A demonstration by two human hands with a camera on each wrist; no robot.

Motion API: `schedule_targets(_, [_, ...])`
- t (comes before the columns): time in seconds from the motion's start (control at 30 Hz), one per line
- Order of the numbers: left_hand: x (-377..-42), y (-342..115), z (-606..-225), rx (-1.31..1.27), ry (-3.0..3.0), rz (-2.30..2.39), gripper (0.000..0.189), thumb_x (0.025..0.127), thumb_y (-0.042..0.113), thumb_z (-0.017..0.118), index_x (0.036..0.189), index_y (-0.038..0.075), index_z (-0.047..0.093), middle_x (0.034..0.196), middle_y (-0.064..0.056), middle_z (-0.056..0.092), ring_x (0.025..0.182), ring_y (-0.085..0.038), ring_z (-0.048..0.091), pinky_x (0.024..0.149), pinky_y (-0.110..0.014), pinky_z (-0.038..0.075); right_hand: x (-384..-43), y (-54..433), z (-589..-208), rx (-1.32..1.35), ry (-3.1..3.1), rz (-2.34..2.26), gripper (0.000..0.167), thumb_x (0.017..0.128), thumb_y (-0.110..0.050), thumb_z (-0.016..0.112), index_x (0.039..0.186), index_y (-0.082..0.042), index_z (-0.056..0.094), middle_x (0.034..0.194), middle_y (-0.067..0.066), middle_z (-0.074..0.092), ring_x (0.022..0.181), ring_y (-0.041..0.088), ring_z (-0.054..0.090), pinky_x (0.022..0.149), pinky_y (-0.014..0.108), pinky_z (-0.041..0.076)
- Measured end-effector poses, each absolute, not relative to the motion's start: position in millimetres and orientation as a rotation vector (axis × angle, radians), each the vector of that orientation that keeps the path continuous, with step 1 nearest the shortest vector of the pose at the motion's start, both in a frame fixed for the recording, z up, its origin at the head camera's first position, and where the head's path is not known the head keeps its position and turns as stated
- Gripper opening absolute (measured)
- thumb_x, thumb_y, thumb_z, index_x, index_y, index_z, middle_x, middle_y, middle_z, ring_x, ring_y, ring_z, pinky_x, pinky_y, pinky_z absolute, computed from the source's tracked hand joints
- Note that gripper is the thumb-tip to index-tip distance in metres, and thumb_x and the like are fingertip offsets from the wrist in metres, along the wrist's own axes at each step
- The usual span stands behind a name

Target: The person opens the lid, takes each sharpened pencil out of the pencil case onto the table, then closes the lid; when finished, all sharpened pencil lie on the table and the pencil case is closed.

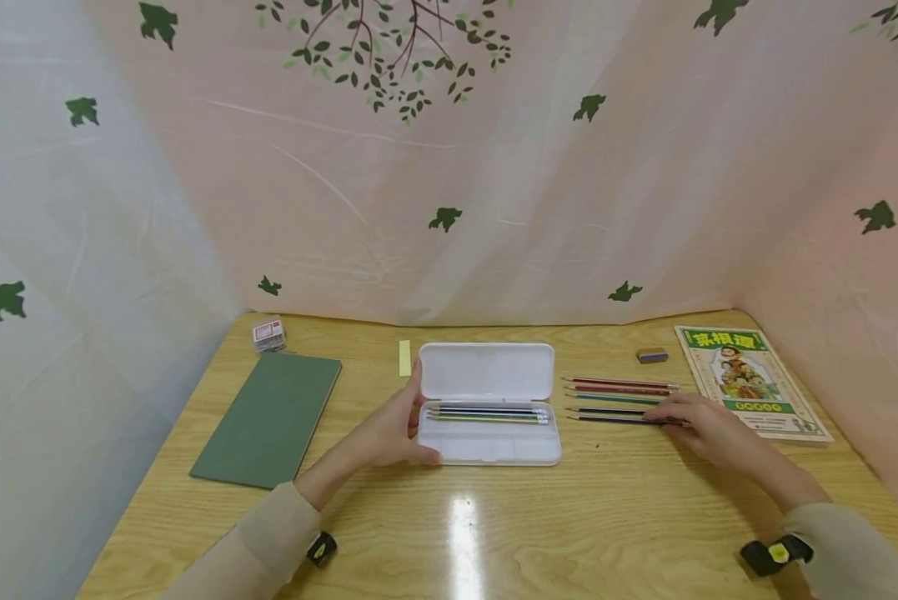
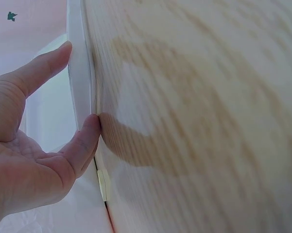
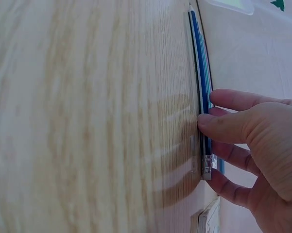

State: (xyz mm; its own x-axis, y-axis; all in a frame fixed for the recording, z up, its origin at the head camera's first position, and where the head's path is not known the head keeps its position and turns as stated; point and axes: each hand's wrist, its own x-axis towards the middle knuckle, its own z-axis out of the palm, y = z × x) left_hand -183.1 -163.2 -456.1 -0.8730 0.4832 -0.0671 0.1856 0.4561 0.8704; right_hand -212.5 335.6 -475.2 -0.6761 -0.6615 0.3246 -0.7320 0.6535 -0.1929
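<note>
A white pencil case [image 1: 486, 457] lies open on the table, lid folded back, with a few pencils [image 1: 486, 414] in its upper part. My left hand [image 1: 391, 429] holds its left end, thumb at the near corner and fingers along the side. In the left wrist view the thumb and fingertips touch the case's white edge [image 2: 80, 73]. To the right of the case, several pencils [image 1: 621, 384] lie in a row. My right hand [image 1: 707, 425] pinches the nearest one, a dark pencil [image 3: 204, 92], near its eraser end; part of it is hidden by the fingers.
At the left lies a green notebook [image 1: 268, 421], with a small white-and-red box [image 1: 268, 333] behind it. A yellow strip [image 1: 404, 358] is beside the case lid. An eraser [image 1: 652, 356] and an illustrated book [image 1: 752, 379] are at the right. Patterned cloth [image 1: 494, 267] hangs behind the table.
</note>
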Motion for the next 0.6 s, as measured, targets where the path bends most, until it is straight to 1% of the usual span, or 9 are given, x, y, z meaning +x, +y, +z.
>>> schedule_targets(0.17, [-182.8,-163.1,-455.6,0.566,2.43,1.351,0.144,0.072,0.009,0.094,0.158,0.009,-0.022,0.122,-0.018,0.054,0.093,-0.022,0.06,0.083,-0.032,0.053,-213.3,335.6,-476.2,1.143,-2.617,0.47,0.042,0.072,0.009,0.084,0.105,-0.016,0.078,0.101,-0.001,0.071,0.091,0.025,0.068,0.071,0.042,0.058])
schedule_targets(0.33, [-182.6,-163.0,-455.8,0.556,2.441,1.344,0.144,0.072,0.01,0.094,0.158,0.008,-0.021,0.122,-0.017,0.053,0.093,-0.022,0.059,0.083,-0.031,0.052,-213.2,335.2,-476.3,1.134,-2.612,0.488,0.042,0.072,0.009,0.085,0.103,-0.017,0.077,0.1,-0.002,0.071,0.09,0.024,0.068,0.07,0.041,0.058])
schedule_targets(0.47, [-182.7,-162.5,-455.6,0.558,2.442,1.344,0.144,0.072,0.01,0.094,0.158,0.008,-0.021,0.122,-0.017,0.053,0.093,-0.022,0.059,0.083,-0.031,0.052,-213.3,334.4,-475.2,1.129,-2.607,0.489,0.04,0.072,0.008,0.086,0.104,-0.015,0.077,0.1,-0.001,0.071,0.09,0.025,0.068,0.069,0.04,0.058])
schedule_targets(0.6, [-182.5,-162.4,-455.4,0.553,2.451,1.33,0.144,0.071,0.011,0.094,0.158,0.008,-0.021,0.121,-0.017,0.053,0.091,-0.021,0.058,0.082,-0.03,0.051,-212.9,332.4,-471.5,1.106,-2.631,0.521,0.038,0.073,0.005,0.086,0.106,-0.012,0.077,0.103,0.002,0.07,0.091,0.026,0.068,0.068,0.038,0.058])
